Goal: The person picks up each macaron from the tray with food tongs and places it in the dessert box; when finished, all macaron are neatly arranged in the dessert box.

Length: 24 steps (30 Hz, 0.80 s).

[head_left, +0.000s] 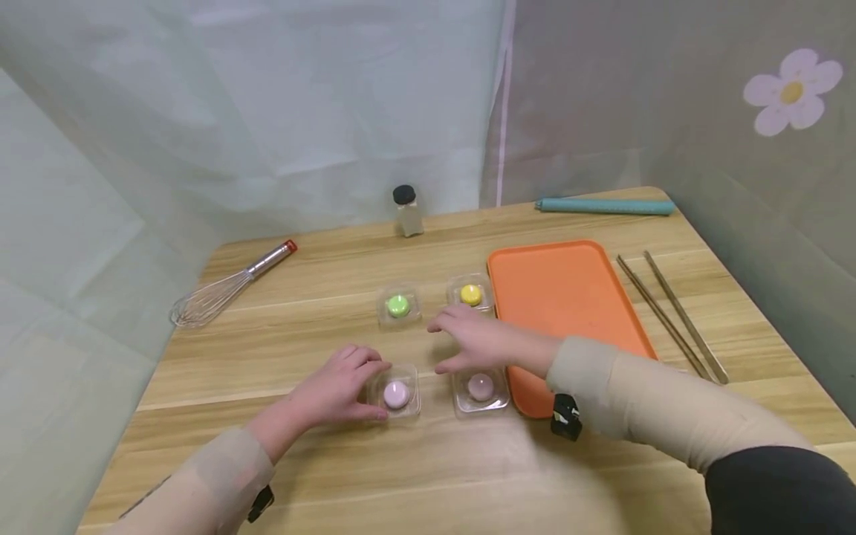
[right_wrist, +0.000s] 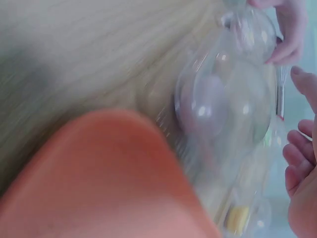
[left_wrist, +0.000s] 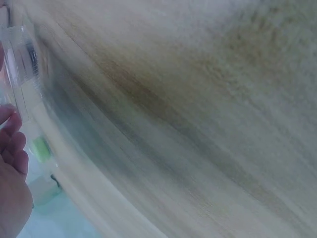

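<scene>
My left hand (head_left: 341,386) grips a small clear plastic box (head_left: 411,410) at its left side, thumb at the near edge and fingers at the far edge. Inside lies a pale lilac macaron (head_left: 396,395). Over the gap between the boxes hovers my right hand (head_left: 478,338), thumb and fingers spread, holding nothing. Just below it stands another clear box (head_left: 483,406) with a dusky pink macaron (head_left: 480,386). Behind are two more clear boxes, one with a green macaron (head_left: 398,305), one with a yellow macaron (head_left: 471,295).
An orange tray (head_left: 562,297) lies under my right forearm, beside the right-hand boxes. Chopsticks or tongs-like metal sticks (head_left: 675,319) lie right of it. A whisk (head_left: 230,286) is at the left, a black-capped jar (head_left: 408,212) and a teal roll (head_left: 605,206) at the back.
</scene>
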Motion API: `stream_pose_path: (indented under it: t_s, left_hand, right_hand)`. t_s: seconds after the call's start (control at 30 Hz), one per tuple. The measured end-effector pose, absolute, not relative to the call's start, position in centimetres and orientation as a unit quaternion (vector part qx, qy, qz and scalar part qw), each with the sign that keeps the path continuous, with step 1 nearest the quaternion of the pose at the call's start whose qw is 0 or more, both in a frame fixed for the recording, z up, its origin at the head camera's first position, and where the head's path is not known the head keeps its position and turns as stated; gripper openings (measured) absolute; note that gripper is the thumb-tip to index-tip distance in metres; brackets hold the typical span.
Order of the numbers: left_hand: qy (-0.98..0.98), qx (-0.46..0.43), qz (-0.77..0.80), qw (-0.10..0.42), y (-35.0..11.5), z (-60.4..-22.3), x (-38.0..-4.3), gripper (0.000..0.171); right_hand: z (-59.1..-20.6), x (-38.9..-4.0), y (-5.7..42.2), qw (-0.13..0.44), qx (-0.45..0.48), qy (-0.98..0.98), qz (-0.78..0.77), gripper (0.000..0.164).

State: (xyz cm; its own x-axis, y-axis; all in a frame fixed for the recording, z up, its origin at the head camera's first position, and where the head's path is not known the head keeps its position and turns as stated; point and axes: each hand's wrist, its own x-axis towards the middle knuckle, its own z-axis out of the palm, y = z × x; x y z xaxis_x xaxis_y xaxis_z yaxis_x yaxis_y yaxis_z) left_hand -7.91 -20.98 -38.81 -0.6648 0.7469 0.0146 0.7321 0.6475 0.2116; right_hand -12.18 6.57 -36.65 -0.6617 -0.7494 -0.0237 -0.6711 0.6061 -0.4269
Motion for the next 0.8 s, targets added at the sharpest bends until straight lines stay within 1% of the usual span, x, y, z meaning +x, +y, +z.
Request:
stream_pose_path:
  t_s: [0.13,0.27,0.5,0.63,0.8]
  left_hand:
    - [0.905,0.41,0.105,0.042,-20.9,-38.7,-7.9,0.069]
    - [0.905,0.407,0.11,0.052,-20.7,-38.5,-7.9,0.067]
    - [0.909,0.395,0.116,0.066,-20.7,-38.5,-8.0,0.068]
    - [0.913,0.383,0.125,0.071,-21.0,-38.5,-8.0,0.072]
    - [0.918,0.365,0.14,0.068,-21.1,-38.4,-8.2,0.083]
  right_hand:
    - [-36.6,-12.4,7.8,0.095,-0.386,0.891,-0.219,0.061]
    - [-36.6,-12.7,9.0,0.078,-0.379,0.889,-0.244,0.059]
    - [-36.5,-13.4,11.3,0.067,-0.361,0.887,-0.281,0.056]
    - [-36.7,-13.9,12.7,0.053,-0.341,0.892,-0.292,0.055]
    - [-36.9,-14.7,14.6,0.045,-0.303,0.903,-0.3,0.058]
